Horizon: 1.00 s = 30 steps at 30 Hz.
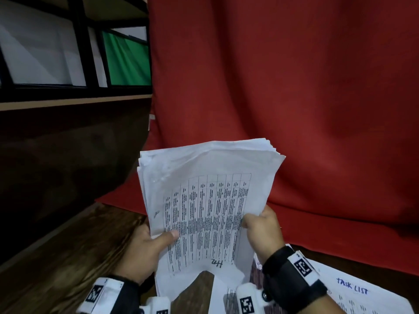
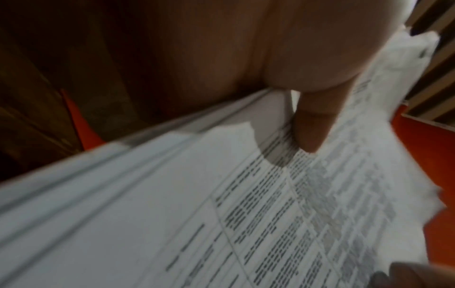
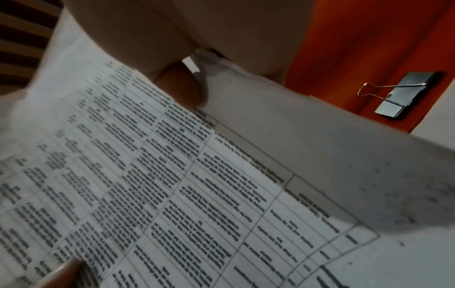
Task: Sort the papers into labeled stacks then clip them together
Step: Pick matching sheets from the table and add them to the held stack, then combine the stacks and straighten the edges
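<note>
While both hands grip it, the stack [image 1: 204, 200] stands mid-frame: left hand [image 1: 145, 250] and right hand [image 1: 263, 230] pinching its sides. A clip [image 3: 399, 95], blurred, seems to lie on red cloth [image 3: 357, 48].

Both hands are bare. The left hand [image 1: 145, 248] wears a black wrist strap [image 1: 127, 293] just behind it, with a white block on the strap's outer side bearing a black-and-white square code marker. The right hand [image 1: 264, 232] wears a matching black strap [image 1: 292, 277], topped by a white tag with a similar code. Small white camera housings [image 1: 249, 300], also marked with codes, sit under each wrist.
</note>
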Motion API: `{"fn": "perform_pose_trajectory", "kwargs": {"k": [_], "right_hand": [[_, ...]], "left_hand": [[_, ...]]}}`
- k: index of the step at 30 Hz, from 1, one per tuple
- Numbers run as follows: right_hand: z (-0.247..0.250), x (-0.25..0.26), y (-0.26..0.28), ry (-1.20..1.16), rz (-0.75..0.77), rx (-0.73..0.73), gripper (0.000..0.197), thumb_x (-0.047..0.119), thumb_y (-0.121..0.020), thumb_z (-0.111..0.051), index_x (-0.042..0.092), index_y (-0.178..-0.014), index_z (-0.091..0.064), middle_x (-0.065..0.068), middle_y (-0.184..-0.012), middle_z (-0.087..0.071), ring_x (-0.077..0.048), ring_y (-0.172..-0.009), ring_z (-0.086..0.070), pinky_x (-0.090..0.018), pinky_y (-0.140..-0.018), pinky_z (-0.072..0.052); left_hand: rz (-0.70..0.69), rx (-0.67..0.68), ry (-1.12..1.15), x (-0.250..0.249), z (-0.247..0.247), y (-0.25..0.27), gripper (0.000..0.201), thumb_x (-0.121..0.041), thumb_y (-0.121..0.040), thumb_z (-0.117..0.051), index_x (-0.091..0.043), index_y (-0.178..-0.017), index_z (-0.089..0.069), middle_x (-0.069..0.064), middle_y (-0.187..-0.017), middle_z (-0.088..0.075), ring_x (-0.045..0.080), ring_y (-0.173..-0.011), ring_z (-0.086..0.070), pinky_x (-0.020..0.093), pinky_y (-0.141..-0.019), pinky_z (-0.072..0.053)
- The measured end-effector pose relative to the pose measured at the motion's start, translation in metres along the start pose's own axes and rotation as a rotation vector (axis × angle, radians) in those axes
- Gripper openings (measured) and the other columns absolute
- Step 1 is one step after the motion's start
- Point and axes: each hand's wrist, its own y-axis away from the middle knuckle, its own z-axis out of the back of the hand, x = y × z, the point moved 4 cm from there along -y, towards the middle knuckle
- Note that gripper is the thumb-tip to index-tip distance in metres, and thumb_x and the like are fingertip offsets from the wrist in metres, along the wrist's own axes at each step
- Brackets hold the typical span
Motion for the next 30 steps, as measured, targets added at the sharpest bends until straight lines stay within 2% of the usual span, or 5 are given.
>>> {"fn": "perform_pose_trajectory", "kwargs": {"k": [6, 14, 19, 22, 30], "right_hand": [[-0.005, 0.008, -0.009, 0.061, 0.006, 0.111, 0.038, 0.011, -0.059, -0.054, 0.018, -0.093, -0.069, -0.003, -0.09, -0.076, -0.025, -0.084, -0.069, -0.044, -0.077, -0.054], [0.034, 0.008, -0.034, 0.564, -0.071, 0.224, 0.014, 0.014, -0.077, -0.069, 0.018, -0.084, -0.057, -0.001, -0.073, -0.06, -0.016, -0.06, -0.052, -0.03, -0.059, -0.041], [0.031, -0.028, -0.016, 1.198, -0.197, 0.574, 0.029, 0.035, -0.076, -0.065, 0.015, -0.096, -0.069, -0.005, -0.093, -0.073, -0.024, -0.088, -0.07, -0.031, -0.068, -0.054], [0.026, -0.042, -0.008, 1.364, -0.234, 0.721, 0.043, 0.035, -0.091, -0.064, 0.001, -0.117, -0.065, -0.009, -0.109, -0.07, -0.029, -0.105, -0.068, -0.034, -0.084, -0.057], [0.031, -0.051, -0.021, 1.474, -0.284, 0.717, 0.065, 0.053, -0.076, -0.077, 0.012, -0.124, -0.064, -0.003, -0.12, -0.065, -0.024, -0.109, -0.062, -0.04, -0.097, -0.052]], "left_hand": [[-0.011, -0.098, 0.048, 0.003, 0.005, -0.009, 0.023, 0.009, -0.086, -0.069, -0.011, -0.087, -0.082, 0.012, -0.096, -0.08, 0.034, -0.092, -0.075, 0.046, -0.087, -0.056], [0.082, -0.34, 0.433, 0.038, 0.068, -0.008, 0.032, -0.002, -0.1, -0.053, -0.007, -0.129, -0.064, 0.014, -0.12, -0.073, 0.033, -0.1, -0.074, 0.048, -0.08, -0.061], [0.191, -0.43, 0.599, 0.058, 0.09, -0.009, 0.022, -0.007, -0.104, -0.046, -0.013, -0.117, -0.063, 0.006, -0.105, -0.078, 0.021, -0.081, -0.078, 0.037, -0.062, -0.064], [0.203, -0.444, 0.579, 0.06, 0.095, -0.008, 0.028, -0.014, -0.103, -0.049, -0.011, -0.127, -0.064, 0.014, -0.128, -0.07, 0.026, -0.098, -0.075, 0.044, -0.076, -0.063], [0.23, -0.406, 0.58, 0.062, 0.089, -0.003, 0.046, -0.021, -0.09, -0.06, -0.008, -0.133, -0.064, 0.016, -0.133, -0.067, 0.033, -0.117, -0.066, 0.046, -0.082, -0.06]]}}
